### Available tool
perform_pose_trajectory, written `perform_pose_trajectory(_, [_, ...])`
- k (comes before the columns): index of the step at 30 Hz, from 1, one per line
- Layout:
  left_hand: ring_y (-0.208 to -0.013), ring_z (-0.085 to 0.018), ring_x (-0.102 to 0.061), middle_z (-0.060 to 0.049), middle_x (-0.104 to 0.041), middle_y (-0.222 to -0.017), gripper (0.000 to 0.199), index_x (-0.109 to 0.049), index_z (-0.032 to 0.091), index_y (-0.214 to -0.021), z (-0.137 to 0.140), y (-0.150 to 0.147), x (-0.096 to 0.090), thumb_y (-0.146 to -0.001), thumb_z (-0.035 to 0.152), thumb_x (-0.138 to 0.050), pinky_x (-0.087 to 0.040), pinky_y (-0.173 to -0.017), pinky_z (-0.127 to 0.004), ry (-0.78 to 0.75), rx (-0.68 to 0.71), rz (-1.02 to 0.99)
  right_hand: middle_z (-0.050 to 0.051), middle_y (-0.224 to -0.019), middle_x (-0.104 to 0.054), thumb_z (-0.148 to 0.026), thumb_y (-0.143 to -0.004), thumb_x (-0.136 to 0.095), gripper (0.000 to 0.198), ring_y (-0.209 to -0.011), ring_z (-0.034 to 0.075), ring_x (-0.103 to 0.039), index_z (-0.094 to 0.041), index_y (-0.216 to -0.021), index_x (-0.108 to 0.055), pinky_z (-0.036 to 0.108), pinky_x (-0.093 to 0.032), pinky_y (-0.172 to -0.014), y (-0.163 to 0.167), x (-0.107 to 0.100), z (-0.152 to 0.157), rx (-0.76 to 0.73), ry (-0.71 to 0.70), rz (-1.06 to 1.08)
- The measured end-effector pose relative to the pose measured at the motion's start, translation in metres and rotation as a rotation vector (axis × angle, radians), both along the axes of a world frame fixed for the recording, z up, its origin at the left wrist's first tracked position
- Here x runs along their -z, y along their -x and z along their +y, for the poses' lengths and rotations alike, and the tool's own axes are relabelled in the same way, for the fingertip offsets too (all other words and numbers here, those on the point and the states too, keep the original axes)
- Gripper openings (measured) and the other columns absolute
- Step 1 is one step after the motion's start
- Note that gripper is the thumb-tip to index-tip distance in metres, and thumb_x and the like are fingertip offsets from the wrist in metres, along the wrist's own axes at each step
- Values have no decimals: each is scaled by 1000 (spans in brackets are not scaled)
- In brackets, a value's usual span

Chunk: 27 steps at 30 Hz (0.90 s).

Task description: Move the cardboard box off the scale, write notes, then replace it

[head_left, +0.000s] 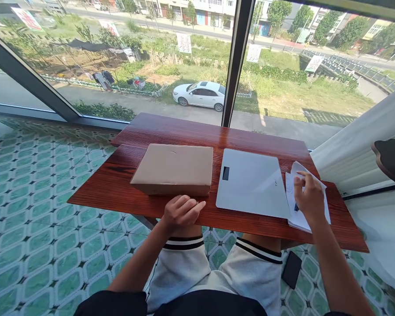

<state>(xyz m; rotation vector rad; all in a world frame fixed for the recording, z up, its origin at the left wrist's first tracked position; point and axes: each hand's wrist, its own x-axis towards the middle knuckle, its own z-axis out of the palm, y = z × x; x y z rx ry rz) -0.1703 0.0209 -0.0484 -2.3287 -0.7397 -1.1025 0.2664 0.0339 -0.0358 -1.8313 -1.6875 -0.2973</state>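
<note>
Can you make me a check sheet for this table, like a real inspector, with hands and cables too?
Surface: red-brown wooden table
Job's things: box on the left, white scale in the middle, papers on the right
Clutter: small dark thing on the papers, unclear what; phone on the tiled floor
Hands: left hand by the table's front edge; right hand over the papers, touch unclear
Cables: nothing seen
Surroundings: window, white car outside

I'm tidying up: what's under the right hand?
Under the right hand are sheets of paper, with a small dark item showing beside it. Whatever the hand covers cannot be seen.
</note>
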Motion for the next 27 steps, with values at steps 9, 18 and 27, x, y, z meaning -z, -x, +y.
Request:
perform_pose_trajectory(9, [-66, -17, -60, -2, -65, -69, 22, -63, 19, -101, 14, 47, -17, -80, 13, -59, -49, -69, -33, -73, -357, -277, 11, -112, -64, -45, -104, -41, 35, -100, 25, -60, -20, -123, -58, 42, -51, -84, 145, -28, 8, -320, 40, 325])
perform_pose_trajectory(18, [-77, -18, -54, -3, -59, -83, 29, -63, 17, -107, 27, 94, -18, -80, 27, -61, -47, -82, -42, -67, -657, -491, 13, -151, -47, -46, -104, -39, 55, -141, 30, -44, -20, -152, -38, 53, -40, -116, 245, -25, 4, -580, 183, 523])
perform_pose_trajectory(27, [-114, -23, -62, -12, -64, -133, 55, -51, 18, -144, 19, 105, -20, -99, 48, -38, -51, -98, -37, 832, -712, -787, 12, -163, -31, -57, -103, -30, 78, -152, 26, -31, -5, -161, -26, 44, -29, -126, 267, -22, 10, -567, 433, 647])
